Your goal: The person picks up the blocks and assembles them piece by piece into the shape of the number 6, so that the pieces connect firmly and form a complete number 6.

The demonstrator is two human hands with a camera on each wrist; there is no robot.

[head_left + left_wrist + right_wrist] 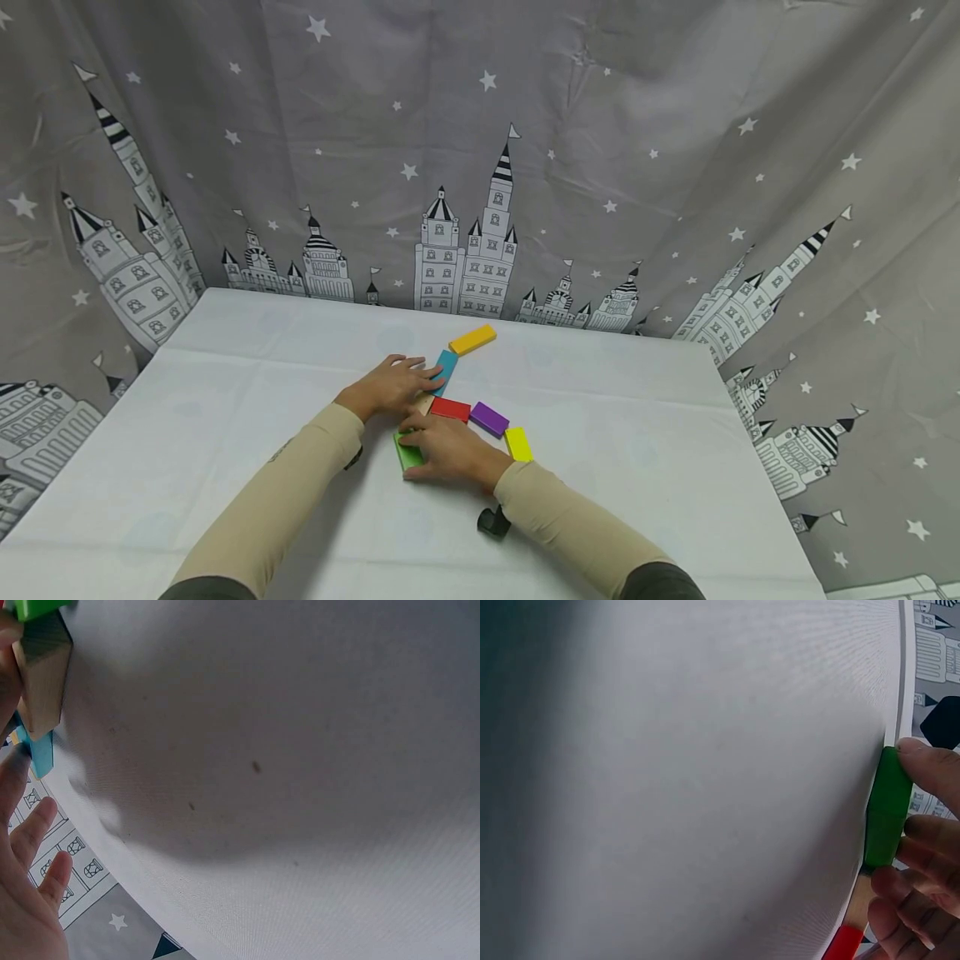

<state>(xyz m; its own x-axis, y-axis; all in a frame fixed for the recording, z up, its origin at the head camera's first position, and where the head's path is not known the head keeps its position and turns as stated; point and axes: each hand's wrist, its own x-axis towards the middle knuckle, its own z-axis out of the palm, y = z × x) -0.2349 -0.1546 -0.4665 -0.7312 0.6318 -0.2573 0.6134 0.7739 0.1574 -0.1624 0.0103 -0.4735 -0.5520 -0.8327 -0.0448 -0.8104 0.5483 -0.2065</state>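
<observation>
Several rectangular blocks form a branching line on the white table. My left hand has its fingers spread, with fingertips on the blue block and the thumb beside the plain wood block. Lower down, my right hand holds the green block, thumb at one end and fingers along its side. That green block lies end to end with the wood one. A red block branches off to the right from the wood block, partly behind my right hand.
Past the red block come a purple block and a yellow block, beside my right wrist. An orange-yellow block lies beyond the blue one. A grey curtain with castles and stars hangs behind the table.
</observation>
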